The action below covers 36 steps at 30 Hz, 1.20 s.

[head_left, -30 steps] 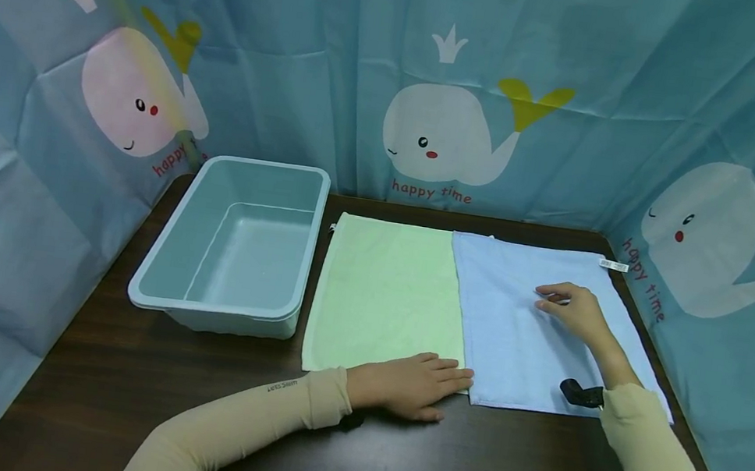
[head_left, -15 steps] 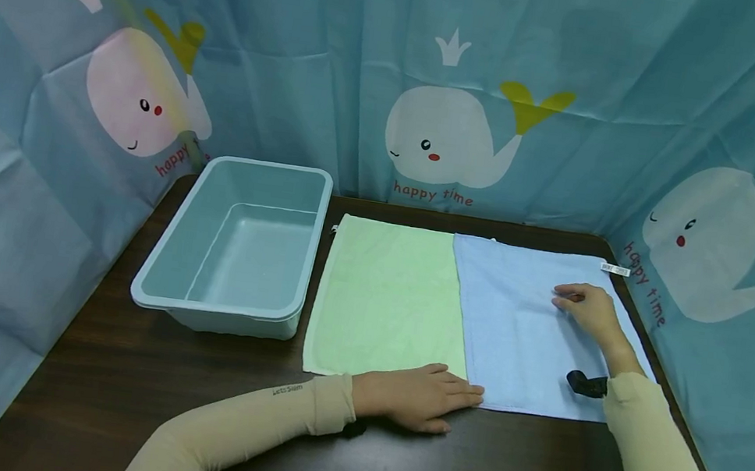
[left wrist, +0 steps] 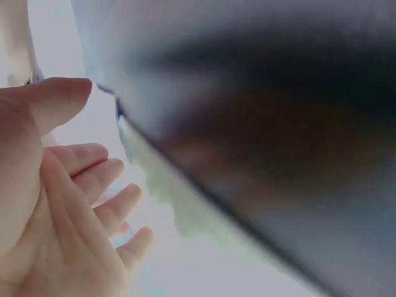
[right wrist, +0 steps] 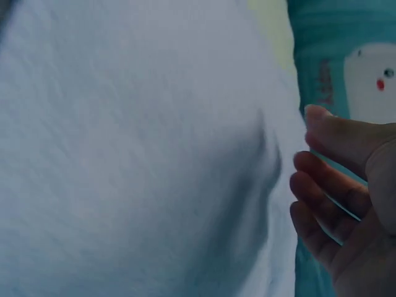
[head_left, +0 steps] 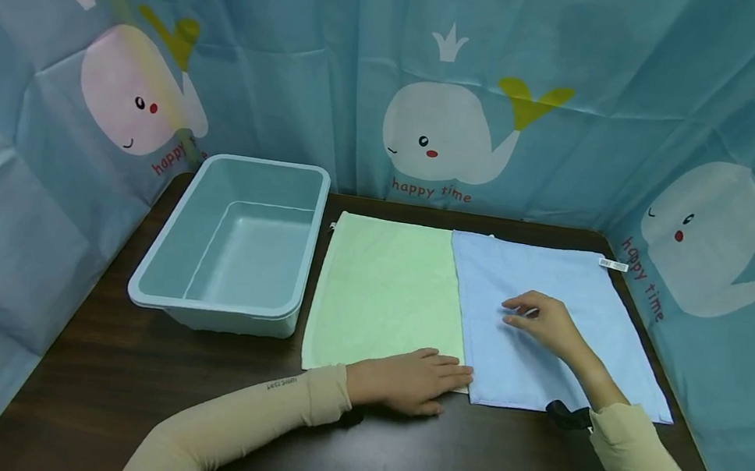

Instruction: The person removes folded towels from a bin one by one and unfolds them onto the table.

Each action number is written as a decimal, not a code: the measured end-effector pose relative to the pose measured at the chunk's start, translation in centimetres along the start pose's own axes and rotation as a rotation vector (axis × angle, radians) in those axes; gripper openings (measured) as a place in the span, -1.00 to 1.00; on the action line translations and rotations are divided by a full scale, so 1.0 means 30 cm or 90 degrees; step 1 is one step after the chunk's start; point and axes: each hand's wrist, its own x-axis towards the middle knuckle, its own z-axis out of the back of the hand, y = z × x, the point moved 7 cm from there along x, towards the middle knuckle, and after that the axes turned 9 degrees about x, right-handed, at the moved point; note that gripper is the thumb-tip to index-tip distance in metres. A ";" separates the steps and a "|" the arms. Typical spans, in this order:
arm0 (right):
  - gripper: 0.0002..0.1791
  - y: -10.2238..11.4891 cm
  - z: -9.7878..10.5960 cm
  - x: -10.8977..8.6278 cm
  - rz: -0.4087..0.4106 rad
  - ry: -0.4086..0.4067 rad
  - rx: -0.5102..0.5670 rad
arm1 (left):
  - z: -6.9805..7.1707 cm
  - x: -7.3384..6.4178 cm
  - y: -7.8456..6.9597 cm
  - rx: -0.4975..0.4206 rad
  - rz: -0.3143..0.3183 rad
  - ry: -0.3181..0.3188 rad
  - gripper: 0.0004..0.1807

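A light green towel (head_left: 388, 292) and a light blue towel (head_left: 558, 265) lie flat side by side, their edges meeting. My left hand (head_left: 411, 381) rests with its fingers extended at the front edge where the two meet. The left wrist view shows that hand's palm (left wrist: 55, 223) and spread fingers, holding nothing. Over the middle of the blue towel is my right hand (head_left: 547, 323), its fingers loosely bent and a gap between them and the thumb. In the right wrist view these fingers (right wrist: 322, 207) hold nothing, and the blue cloth (right wrist: 136, 148) spreads beside them.
A pale blue-green plastic basin (head_left: 234, 311) stands left of the towels on the dark wooden table (head_left: 226, 374). A curtain printed with whales (head_left: 339, 89) hangs behind and along both sides. A white label (head_left: 613, 264) sticks out at the blue towel's back right corner.
My right hand first shifts a little to the right, then back left and slightly forward over the blue towel. My left hand stays at the front edge, and the towels lie where they were.
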 end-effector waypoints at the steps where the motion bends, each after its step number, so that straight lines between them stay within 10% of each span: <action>1: -0.72 0.015 -0.012 -0.015 0.003 0.012 0.000 | 0.009 -0.001 0.012 -0.003 0.009 -0.002 -0.29; 12: -0.80 0.112 -0.104 -0.154 0.051 0.092 0.047 | 0.110 0.043 0.148 -0.034 0.088 -0.020 -0.30; 19: -0.71 0.167 -0.179 -0.235 0.161 0.145 0.070 | 0.163 0.153 0.337 -0.099 0.162 -0.046 -0.34; 26: -0.57 0.204 -0.221 -0.274 0.222 0.133 -0.055 | 0.098 0.233 0.538 -0.200 0.239 -0.042 -0.35; 36: -0.64 0.183 -0.222 -0.288 0.233 0.117 -0.082 | 0.029 0.249 0.641 -0.186 0.286 -0.044 -0.36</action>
